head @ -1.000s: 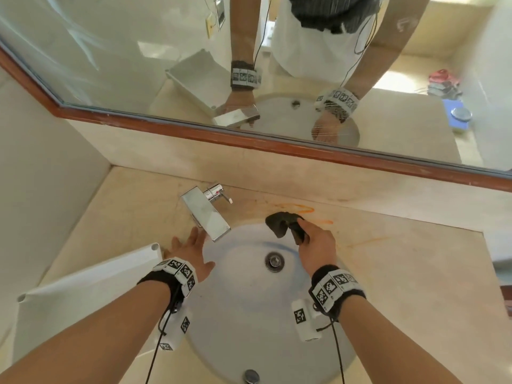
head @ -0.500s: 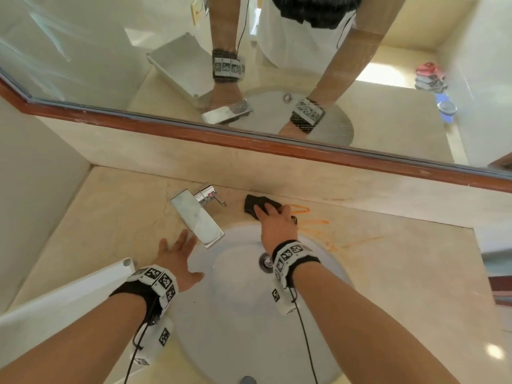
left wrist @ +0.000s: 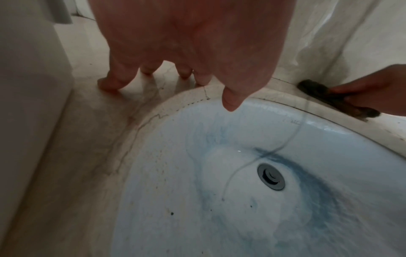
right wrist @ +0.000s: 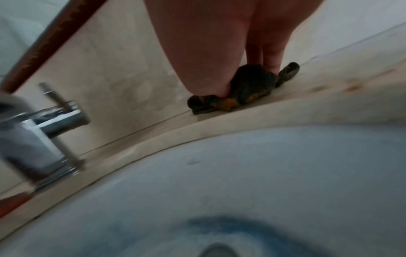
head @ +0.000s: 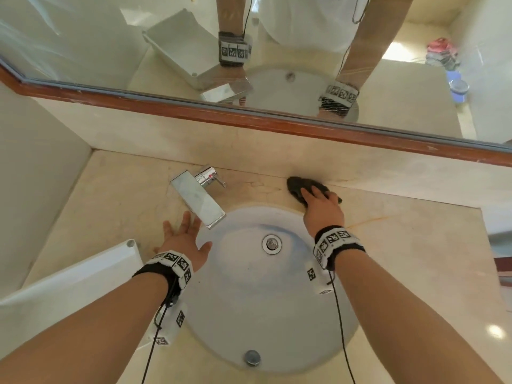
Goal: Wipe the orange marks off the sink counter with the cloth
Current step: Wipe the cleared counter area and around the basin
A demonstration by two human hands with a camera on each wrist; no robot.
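Observation:
A dark cloth (head: 297,185) lies on the beige counter (head: 401,245) behind the basin, right against the backsplash. My right hand (head: 318,195) presses down on it with its fingers laid flat. In the right wrist view the cloth (right wrist: 252,81) is bunched under the thumb and fingers and carries an orange stain. A faint orange streak (head: 363,221) runs on the counter just right of that hand, and orange spots (right wrist: 351,88) lie beyond the cloth. My left hand (head: 182,234) rests flat on the counter left of the basin, fingers spread and holding nothing.
A chrome faucet (head: 198,200) juts over the white basin (head: 263,300), which has bluish stains and a drain (head: 272,243). A white box (head: 69,281) stands on the counter at the left. The mirror (head: 110,37) with its wooden frame runs above the backsplash.
My right hand carried the cloth from the basin's back rim onto the counter and slid it right along the backsplash. The orange marks behind the basin no longer show. The left hand stayed put.

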